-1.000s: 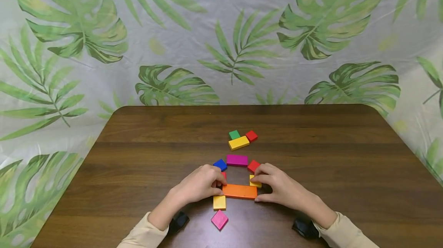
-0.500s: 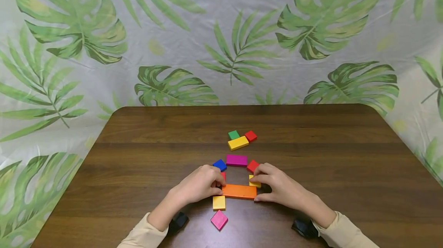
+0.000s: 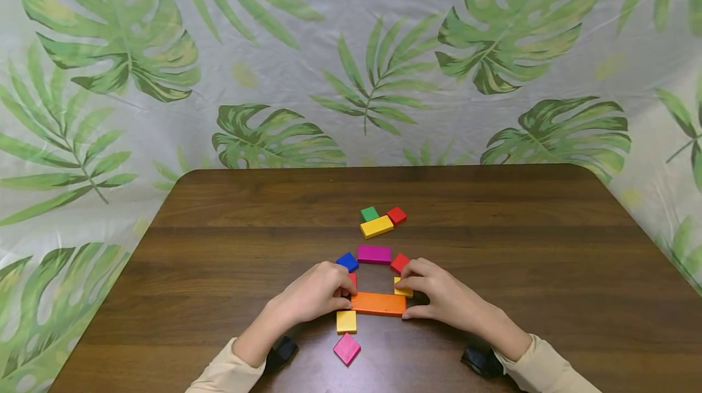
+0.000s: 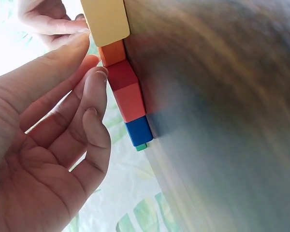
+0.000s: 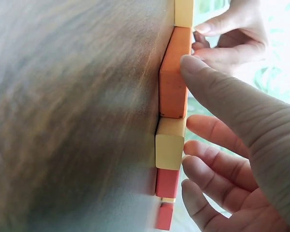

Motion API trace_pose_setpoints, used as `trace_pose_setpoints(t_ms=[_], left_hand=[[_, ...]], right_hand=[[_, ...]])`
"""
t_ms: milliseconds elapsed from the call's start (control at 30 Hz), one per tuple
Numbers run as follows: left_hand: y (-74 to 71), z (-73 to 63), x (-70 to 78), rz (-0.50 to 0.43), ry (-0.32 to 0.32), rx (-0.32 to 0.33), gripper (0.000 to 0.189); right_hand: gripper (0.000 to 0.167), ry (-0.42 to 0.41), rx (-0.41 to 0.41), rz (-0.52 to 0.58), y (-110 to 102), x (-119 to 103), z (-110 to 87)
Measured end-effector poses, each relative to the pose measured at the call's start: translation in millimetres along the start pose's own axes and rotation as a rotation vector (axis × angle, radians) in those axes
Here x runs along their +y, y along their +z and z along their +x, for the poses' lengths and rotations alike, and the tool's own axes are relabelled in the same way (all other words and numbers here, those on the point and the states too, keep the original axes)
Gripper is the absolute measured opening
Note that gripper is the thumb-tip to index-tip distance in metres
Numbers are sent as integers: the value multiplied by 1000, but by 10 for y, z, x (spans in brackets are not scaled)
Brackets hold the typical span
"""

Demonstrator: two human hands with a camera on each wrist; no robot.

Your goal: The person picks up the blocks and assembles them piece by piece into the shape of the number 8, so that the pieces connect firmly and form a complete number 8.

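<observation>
A long orange block lies flat on the table between both hands. My left hand holds its left end between thumb and index finger, partly covering a red block. At the right end, my right hand touches the orange block with its thumb, while its other fingers rest, fairly straight, over a yellow block. A blue block, a magenta block and another red block curve round beyond. Nearer me are a pale yellow block and a pink block.
Farther back, a green block, a long yellow block and a red block lie together on the brown wooden table. Behind the table's far edge hangs a leaf-patterned sheet.
</observation>
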State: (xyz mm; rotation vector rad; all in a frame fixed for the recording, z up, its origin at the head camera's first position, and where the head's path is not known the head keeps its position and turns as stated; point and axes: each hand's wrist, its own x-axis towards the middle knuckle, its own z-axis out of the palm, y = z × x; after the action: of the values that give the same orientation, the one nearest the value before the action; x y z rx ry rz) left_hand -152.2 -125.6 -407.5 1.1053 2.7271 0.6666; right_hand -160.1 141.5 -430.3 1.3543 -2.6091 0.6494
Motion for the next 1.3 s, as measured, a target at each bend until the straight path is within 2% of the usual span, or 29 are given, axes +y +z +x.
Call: trace_pose_setpoints(t_ms=[367,600,767,933,1133,1300], left_hand=[[-3,1,3,16,4,4,13],[0,4,9,20,-9,6,12],[0,3,18,10,-12,7,12],[2,22,26,-5,-13,7,11],[6,30,27,-12,-17,11,11],[18,15,26,-11,-27,6,10]], right_hand=[[40,-7,0,-6,1,5,11],[44,28,-40,10,-37,11,36],[39,-1,-22,29,-90,64,84],[28,-6,9,6,-194,220,172],[20,103,39,-43,-268,532,357],[21,181,48,-32,-245,743,524]])
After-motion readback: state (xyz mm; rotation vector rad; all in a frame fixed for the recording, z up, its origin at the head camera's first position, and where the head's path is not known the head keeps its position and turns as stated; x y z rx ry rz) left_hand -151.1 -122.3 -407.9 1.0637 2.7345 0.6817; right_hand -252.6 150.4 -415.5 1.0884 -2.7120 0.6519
